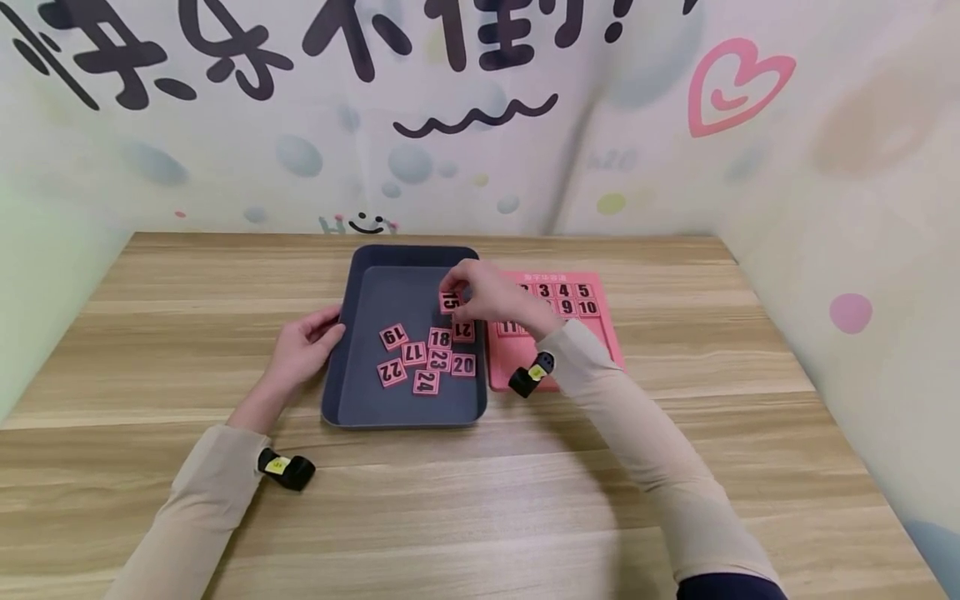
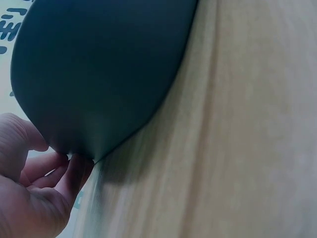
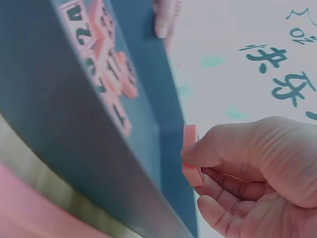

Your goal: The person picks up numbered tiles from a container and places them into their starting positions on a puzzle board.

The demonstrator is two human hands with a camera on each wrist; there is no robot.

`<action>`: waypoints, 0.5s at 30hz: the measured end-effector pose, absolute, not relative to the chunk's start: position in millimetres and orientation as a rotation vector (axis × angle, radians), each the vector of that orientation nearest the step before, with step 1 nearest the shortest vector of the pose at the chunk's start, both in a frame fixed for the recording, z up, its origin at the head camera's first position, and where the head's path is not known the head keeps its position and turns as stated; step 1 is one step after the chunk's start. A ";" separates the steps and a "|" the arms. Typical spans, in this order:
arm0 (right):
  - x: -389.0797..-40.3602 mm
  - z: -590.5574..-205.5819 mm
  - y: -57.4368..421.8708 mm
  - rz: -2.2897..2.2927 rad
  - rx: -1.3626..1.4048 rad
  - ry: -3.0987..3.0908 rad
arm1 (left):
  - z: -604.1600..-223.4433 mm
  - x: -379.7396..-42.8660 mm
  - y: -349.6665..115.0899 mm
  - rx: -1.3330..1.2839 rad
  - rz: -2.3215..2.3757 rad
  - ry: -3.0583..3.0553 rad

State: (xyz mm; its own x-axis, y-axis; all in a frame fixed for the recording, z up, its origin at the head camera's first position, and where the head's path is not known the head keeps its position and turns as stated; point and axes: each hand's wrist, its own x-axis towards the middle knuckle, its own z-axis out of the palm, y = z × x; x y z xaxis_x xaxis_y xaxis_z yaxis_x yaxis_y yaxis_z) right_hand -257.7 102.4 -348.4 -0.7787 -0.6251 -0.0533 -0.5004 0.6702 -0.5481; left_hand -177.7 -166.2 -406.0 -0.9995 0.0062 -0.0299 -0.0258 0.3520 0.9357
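Pink number tiles (image 1: 413, 353): handling and grip points

Begin at the near side of the wood-grain worktop (image 1: 420, 517). Beyond it you reach the near edge of the dark tray (image 1: 405, 421). Treat the tray as light and stiff, probably plastic; it may slide on the worktop if pushed, so steady it by the rim.

Nearest the tray's near edge lies tile 24 (image 1: 426, 382). Tile 20 (image 1: 463, 365) lies beside the tray's right edge. Expect each tile to be light, rigid and hard to damage, but smooth enough to slip from a careless pinch. Take hold across two opposite sides, where the thickness gives your fingertips purchase. Where tiles crowd, as tile 23 (image 1: 438, 360) does against tile 18 (image 1: 439, 338), approach from a free side to avoid dragging the neighbour.

At the tray's left edge, your left hand (image 1: 303, 346) pinches the rim, thumb over the wall and fingers outside.

Farther off, over the tray's right edge, your right hand (image 1: 491, 296) grips tile 15 (image 1: 449, 301) between thumb and fingers. The tile appears raised, its number turned sideways, just beyond tile 21 (image 1: 463, 332).

Against the tray's right side, the pink board (image 1: 506, 354) carries rows of set tiles (image 1: 583, 290) toward its far edge, partly hidden by your hand.
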 end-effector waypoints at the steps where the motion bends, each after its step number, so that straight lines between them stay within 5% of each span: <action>1: -256.1 -346.0 106.5 -0.773 -0.912 2.654 | -406.0 -177.8 -166.4 -0.017 1.772 2.561; 15: -233.8 -344.8 181.2 -0.927 -0.952 2.645 | -405.7 -177.8 -166.3 -0.008 1.762 2.553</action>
State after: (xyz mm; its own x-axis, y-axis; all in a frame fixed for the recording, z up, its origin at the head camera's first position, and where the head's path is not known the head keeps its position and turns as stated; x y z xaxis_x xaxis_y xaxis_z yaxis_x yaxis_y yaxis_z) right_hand -233.8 181.2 -344.8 -0.7786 -0.6263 0.0384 -0.5133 0.6004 -0.6133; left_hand -177.8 -166.3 -405.7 -0.9992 0.0177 -0.0352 -0.0267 0.3549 0.9345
